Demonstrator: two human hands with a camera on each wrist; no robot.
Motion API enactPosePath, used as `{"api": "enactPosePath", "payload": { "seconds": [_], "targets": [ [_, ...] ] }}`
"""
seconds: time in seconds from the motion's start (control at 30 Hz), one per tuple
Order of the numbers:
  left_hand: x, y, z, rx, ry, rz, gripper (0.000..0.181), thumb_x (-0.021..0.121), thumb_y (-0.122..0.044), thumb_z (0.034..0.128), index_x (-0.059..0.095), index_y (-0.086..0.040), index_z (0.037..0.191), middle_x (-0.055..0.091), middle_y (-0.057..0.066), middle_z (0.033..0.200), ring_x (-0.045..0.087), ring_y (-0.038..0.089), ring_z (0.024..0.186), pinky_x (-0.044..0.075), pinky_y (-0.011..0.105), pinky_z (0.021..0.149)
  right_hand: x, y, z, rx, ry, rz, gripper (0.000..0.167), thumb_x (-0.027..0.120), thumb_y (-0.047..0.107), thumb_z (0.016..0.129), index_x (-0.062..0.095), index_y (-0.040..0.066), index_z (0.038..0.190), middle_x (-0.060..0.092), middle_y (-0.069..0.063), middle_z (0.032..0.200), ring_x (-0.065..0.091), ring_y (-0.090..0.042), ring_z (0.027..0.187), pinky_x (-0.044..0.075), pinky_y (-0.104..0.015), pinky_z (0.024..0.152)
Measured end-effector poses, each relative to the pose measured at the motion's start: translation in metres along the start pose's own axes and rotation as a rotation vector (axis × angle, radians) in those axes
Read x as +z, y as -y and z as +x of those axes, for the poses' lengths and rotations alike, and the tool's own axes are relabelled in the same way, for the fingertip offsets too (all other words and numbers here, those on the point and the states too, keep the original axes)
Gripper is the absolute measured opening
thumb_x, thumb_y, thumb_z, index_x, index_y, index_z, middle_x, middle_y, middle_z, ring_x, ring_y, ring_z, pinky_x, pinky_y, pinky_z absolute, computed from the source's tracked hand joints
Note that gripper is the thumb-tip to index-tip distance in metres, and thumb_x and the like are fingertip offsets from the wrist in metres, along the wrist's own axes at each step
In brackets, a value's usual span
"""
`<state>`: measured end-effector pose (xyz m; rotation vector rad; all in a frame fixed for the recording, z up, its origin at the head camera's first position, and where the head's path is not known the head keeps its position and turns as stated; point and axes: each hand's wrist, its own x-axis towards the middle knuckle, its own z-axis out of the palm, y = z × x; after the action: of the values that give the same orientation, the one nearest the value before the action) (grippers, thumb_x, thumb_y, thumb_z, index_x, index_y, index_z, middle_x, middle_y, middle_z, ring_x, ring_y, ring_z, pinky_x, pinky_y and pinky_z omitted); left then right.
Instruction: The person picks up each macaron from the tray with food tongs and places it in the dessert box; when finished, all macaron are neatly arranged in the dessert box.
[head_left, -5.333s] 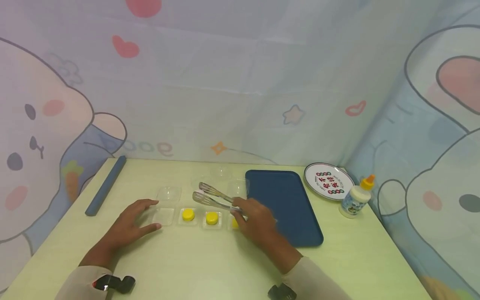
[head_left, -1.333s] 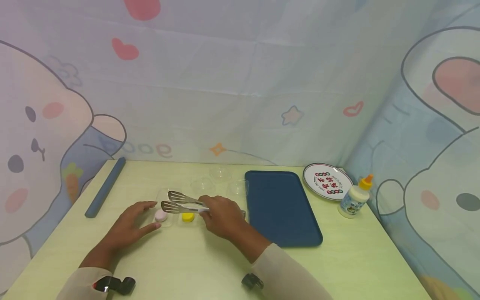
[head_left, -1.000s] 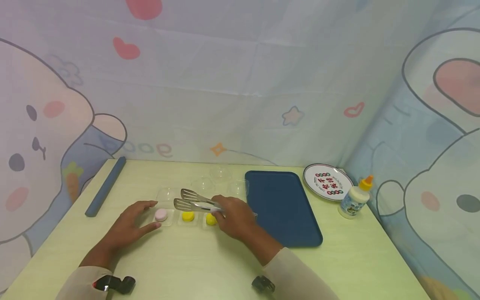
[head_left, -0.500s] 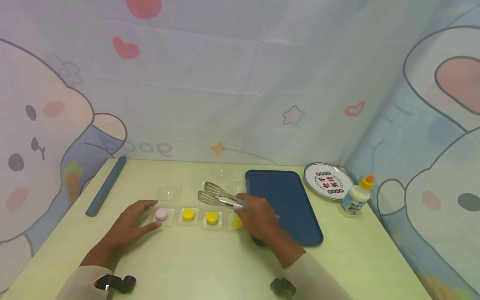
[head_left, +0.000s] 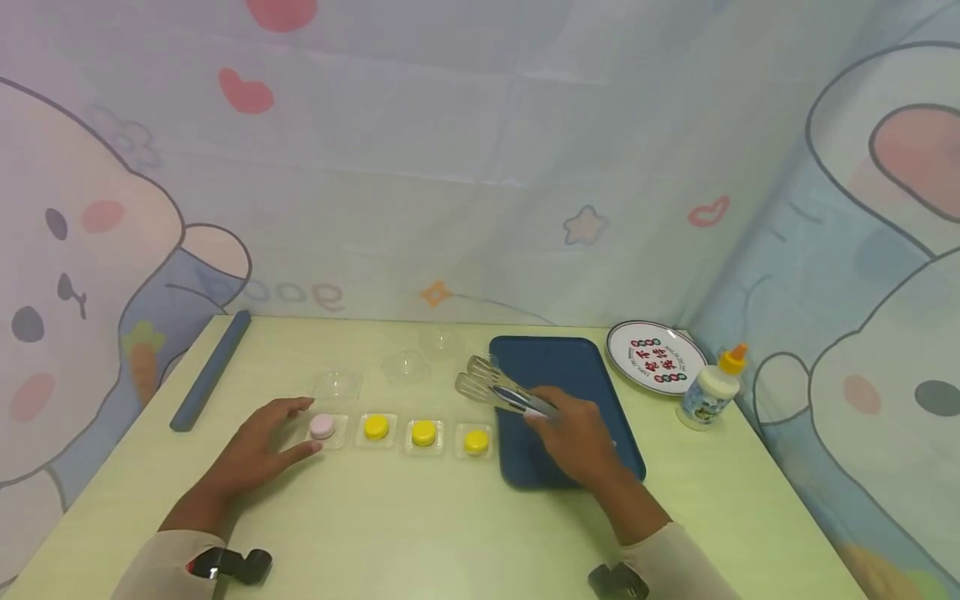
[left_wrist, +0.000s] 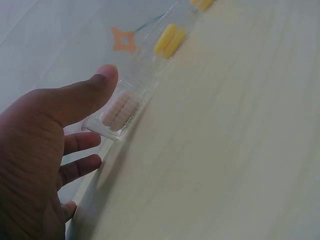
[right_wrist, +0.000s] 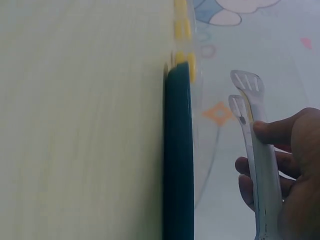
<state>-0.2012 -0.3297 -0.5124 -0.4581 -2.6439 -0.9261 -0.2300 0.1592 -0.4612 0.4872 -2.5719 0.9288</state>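
Observation:
My right hand (head_left: 579,437) grips metal tongs (head_left: 517,398) above the blue tray (head_left: 551,358). In the right wrist view the thumb presses one arm of the tongs (right_wrist: 265,185); their slotted heads stand apart with nothing seen between them. A pink macaron (head_left: 322,427) sits in a clear square box base (head_left: 339,437) by my left hand (head_left: 251,450). Thumb and fingers of that hand are spread to either side of the box; whether they touch it I cannot tell. Rightward in a row, yellow macarons (head_left: 423,432) occupy similar clear bases.
Clear domed lids (head_left: 337,386) lie behind the row, one partly behind the tongs. A printed plate (head_left: 656,358) and a white bottle with an orange cap (head_left: 711,392) stand at right. Along the left edge lies a blue-grey tube (head_left: 212,371). A patterned cloth hangs behind the table.
The leftmost box base, bare 5.3 s ago, now holds the pink macaron. Since then my right hand has carried the tongs rightward over the tray. My left hand has stayed put.

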Motion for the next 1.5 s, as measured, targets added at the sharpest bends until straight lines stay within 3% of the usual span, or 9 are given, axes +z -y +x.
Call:
{"api": "enactPosePath", "payload": {
  "seconds": [0.2, 0.6, 0.93, 1.0, 1.13, 1.2, 1.3, 1.4, 1.5],
  "targets": [
    [0.0, 0.001, 0.001, 0.031, -0.058, 0.023, 0.066, 0.092, -0.024, 0.0896, 0.062, -0.01, 0.147, 0.07, 0.015, 0.141, 0.068, 0.036, 0.123, 0.043, 0.019, 0.102, -0.02, -0.019, -0.007, 0.058, -0.03, -0.003, 0.037, 0.087, 0.017, 0.094, 0.076, 0.013, 0.129, 0.083, -0.012, 0.116, 0.074, -0.027, 0.092, 0.06, -0.05, 0.081],
    [0.001, 0.0, -0.002, 0.003, -0.037, 0.026, 0.067, 0.086, -0.026, 0.0957, 0.057, -0.006, 0.152, 0.064, 0.015, 0.149, 0.067, 0.037, 0.126, 0.048, 0.042, 0.103, -0.046, -0.054, -0.027, 0.064, -0.077, -0.029, 0.039, 0.087, 0.011, 0.093, 0.075, 0.01, 0.13, 0.083, -0.017, 0.119, 0.079, -0.04, 0.106, 0.06, -0.058, 0.086],
    [0.0, -0.002, -0.002, 0.043, -0.079, 0.01, 0.069, 0.09, -0.021, 0.0906, 0.059, -0.007, 0.151, 0.07, 0.016, 0.137, 0.067, 0.035, 0.117, 0.045, 0.024, 0.099, -0.057, -0.085, -0.035, -0.003, -0.18, -0.053, 0.043, 0.092, 0.003, 0.085, 0.077, 0.008, 0.125, 0.084, -0.017, 0.11, 0.081, -0.038, 0.102, 0.058, -0.059, 0.087],
    [0.0, -0.002, -0.003, 0.041, -0.078, 0.011, 0.069, 0.09, -0.021, 0.0906, 0.059, -0.008, 0.151, 0.071, 0.016, 0.136, 0.067, 0.036, 0.117, 0.046, 0.026, 0.099, -0.058, -0.088, -0.036, -0.009, -0.185, -0.055, 0.043, 0.093, 0.003, 0.084, 0.078, 0.008, 0.125, 0.084, -0.018, 0.111, 0.082, -0.038, 0.103, 0.059, -0.052, 0.088],
    [0.0, -0.001, -0.002, 0.025, -0.064, 0.015, 0.068, 0.088, -0.023, 0.0925, 0.059, -0.009, 0.152, 0.07, 0.016, 0.138, 0.067, 0.037, 0.121, 0.047, 0.032, 0.1, -0.062, -0.095, -0.038, -0.014, -0.195, -0.055, 0.043, 0.093, 0.002, 0.084, 0.078, 0.008, 0.124, 0.084, -0.017, 0.112, 0.082, -0.039, 0.103, 0.052, -0.02, 0.091],
    [0.0, -0.001, -0.001, 0.021, -0.062, 0.01, 0.067, 0.088, -0.023, 0.0935, 0.058, -0.009, 0.152, 0.07, 0.016, 0.139, 0.066, 0.038, 0.122, 0.047, 0.032, 0.101, -0.065, -0.099, -0.038, -0.002, -0.197, -0.059, 0.044, 0.092, 0.002, 0.084, 0.077, 0.008, 0.125, 0.084, -0.017, 0.115, 0.081, -0.04, 0.106, 0.049, -0.017, 0.096],
    [0.001, 0.0, 0.0, 0.026, -0.065, 0.014, 0.066, 0.087, -0.023, 0.0942, 0.058, -0.008, 0.152, 0.07, 0.017, 0.138, 0.066, 0.038, 0.123, 0.046, 0.032, 0.102, -0.069, -0.105, -0.038, 0.031, -0.191, -0.08, 0.048, 0.091, 0.002, 0.087, 0.073, 0.006, 0.131, 0.083, -0.017, 0.12, 0.08, -0.041, 0.112, 0.056, -0.038, 0.103],
    [0.002, 0.001, 0.0, 0.022, -0.06, 0.023, 0.066, 0.086, -0.024, 0.0948, 0.058, -0.008, 0.152, 0.07, 0.017, 0.138, 0.066, 0.038, 0.124, 0.048, 0.037, 0.102, -0.074, -0.111, -0.039, 0.051, -0.181, -0.112, 0.05, 0.089, 0.003, 0.089, 0.07, 0.005, 0.135, 0.082, -0.018, 0.123, 0.078, -0.043, 0.116, 0.055, -0.063, 0.102],
    [0.001, 0.001, -0.001, -0.002, -0.044, 0.01, 0.066, 0.085, -0.025, 0.0959, 0.057, -0.008, 0.153, 0.069, 0.017, 0.14, 0.065, 0.039, 0.125, 0.049, 0.05, 0.104, -0.078, -0.118, -0.04, 0.039, -0.188, -0.147, 0.047, 0.089, 0.004, 0.088, 0.071, 0.004, 0.132, 0.081, -0.022, 0.12, 0.077, -0.048, 0.115, 0.056, -0.068, 0.096]
  ]
}}
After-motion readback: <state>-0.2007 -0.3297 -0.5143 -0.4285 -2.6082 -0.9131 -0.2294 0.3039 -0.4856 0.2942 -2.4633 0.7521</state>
